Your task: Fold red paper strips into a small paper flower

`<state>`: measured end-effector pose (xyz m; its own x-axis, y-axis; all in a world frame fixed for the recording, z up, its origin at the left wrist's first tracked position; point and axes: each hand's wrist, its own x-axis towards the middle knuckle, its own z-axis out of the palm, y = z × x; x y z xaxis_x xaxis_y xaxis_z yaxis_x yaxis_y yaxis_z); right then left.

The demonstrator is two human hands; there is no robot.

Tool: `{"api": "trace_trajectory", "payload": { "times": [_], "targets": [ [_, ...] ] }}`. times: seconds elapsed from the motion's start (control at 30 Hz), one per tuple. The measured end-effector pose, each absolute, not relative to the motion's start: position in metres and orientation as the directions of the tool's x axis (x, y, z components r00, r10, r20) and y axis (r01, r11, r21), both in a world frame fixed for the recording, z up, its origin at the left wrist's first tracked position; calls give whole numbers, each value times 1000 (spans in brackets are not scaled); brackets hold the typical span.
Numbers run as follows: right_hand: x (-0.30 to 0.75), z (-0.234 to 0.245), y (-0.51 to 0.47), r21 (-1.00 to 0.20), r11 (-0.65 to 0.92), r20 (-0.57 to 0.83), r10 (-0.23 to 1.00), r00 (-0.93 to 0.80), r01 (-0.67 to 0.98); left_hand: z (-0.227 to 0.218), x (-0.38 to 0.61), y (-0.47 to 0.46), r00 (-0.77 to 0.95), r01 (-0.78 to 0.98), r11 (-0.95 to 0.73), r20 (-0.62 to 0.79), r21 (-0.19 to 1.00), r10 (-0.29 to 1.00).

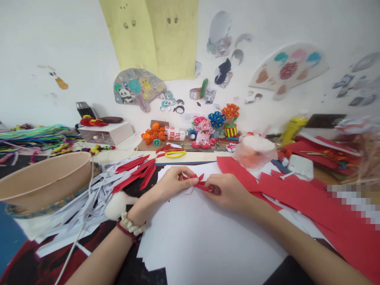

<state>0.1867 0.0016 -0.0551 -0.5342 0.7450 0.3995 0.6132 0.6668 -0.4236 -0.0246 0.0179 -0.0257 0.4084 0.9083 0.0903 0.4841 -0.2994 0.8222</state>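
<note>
Both of my hands meet over a stack of white paper [190,237], pinching a small piece of folded red paper [199,182] between them. My left hand [175,180] is closed, thumb and fingertips on the left part of the fold. On the right part, my right hand [227,190] is closed with its fingers curled. A pale strip shows just below the fold. Several folded red paper strips [139,172] lie left of my left hand, beside a heap of folded white paper strips [86,206].
A beige basin [44,178] stands at the left, with a white cable [81,217] running nearby. Red paper sheets [303,202] spread on the right. Yellow-handled scissors [175,154], a lidded plastic cup [257,150] and colourful craft flowers [203,126] are towards the back.
</note>
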Motion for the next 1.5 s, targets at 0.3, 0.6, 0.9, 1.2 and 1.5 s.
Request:
{"api": "trace_trajectory", "payload": {
  "times": [0.3,0.6,0.9,1.2,1.5],
  "targets": [
    [185,-50,-2,-540,661,369,742,-560,521,-27,-27,21,441,415,-296,95,860,892],
    [183,-51,1,-567,559,346,828,-441,606,-21,-25,16,281,475,-390,284,789,917],
    [180,-54,1,-486,536,394,839,-374,690,-25,-4,-13,714,669,-712,455,-215,533],
    [191,-57,9,-279,735,517,657,-549,618,-28,-21,6,715,614,-780,501,-117,488],
    [189,-55,7,-154,811,724,481,-495,564,-22,-23,0,714,577,-814,524,-66,464]
  ]
}}
